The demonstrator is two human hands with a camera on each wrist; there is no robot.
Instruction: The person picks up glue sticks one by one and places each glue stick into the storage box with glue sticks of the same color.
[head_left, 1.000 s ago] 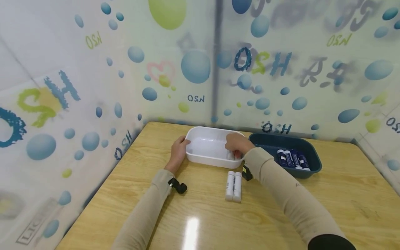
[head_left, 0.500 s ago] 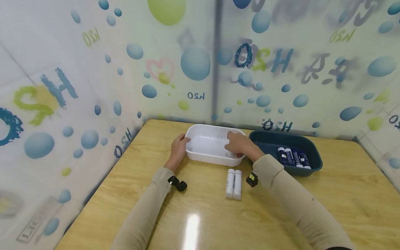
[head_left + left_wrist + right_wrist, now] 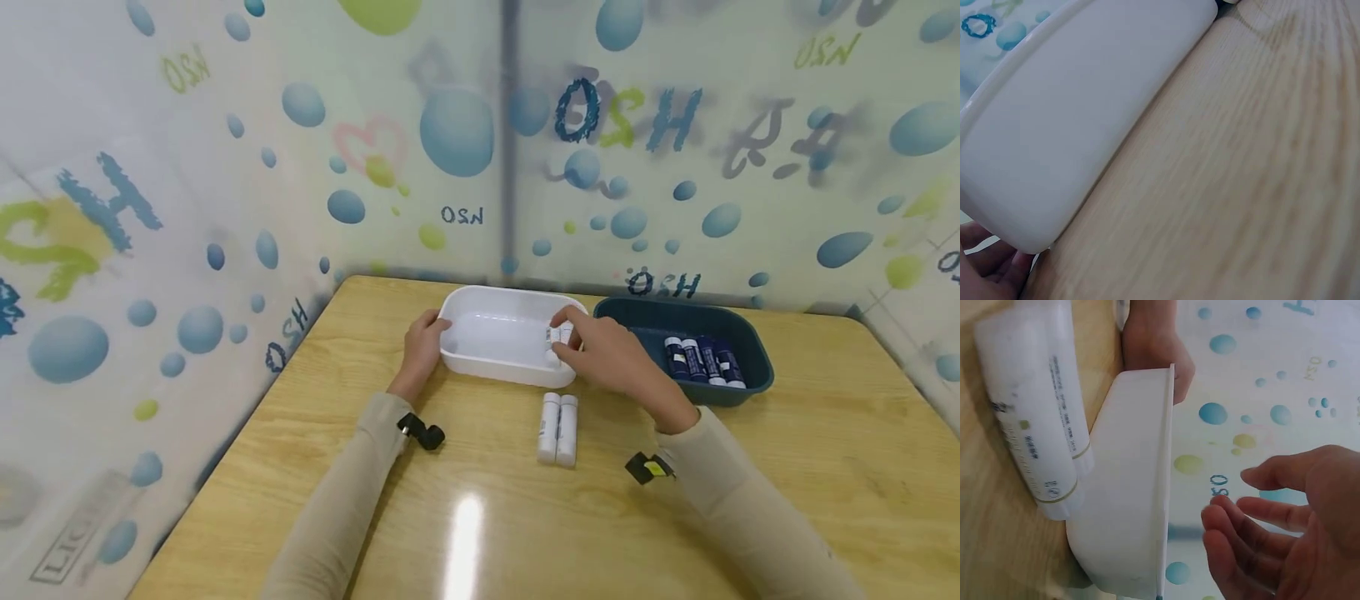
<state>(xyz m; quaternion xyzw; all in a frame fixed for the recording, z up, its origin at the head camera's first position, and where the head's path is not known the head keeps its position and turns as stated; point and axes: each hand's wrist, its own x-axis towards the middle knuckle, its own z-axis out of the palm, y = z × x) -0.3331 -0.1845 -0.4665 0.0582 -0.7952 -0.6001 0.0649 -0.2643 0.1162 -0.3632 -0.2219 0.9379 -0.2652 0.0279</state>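
Note:
My left hand (image 3: 422, 350) grips the left end of a white plastic tray (image 3: 502, 369), thumb over the rim and fingers outside. In the left wrist view its fingers (image 3: 1004, 265) reach round the tray's lower corner. My right hand (image 3: 611, 354) hovers at the tray's right end, thumb and fingers parted; the right wrist view shows nothing between them. Small white tubes (image 3: 553, 336) lie inside the tray there, partly hidden by that hand. Two white printed tubes, a left one (image 3: 548, 429) and a right one (image 3: 567, 432), lie side by side on the table before the tray.
A dark blue tray (image 3: 637, 312) stands just right of the white one, with several navy tubes (image 3: 695, 362) having white ends. The wooden table (image 3: 337, 508) meets a bubble-patterned wall (image 3: 390, 233) at the back and left.
My right hand has come up and right out of the white tray, its fingers spreading and leaving white tubes in view. My left hand keeps its grip. The head view has tilted slightly.

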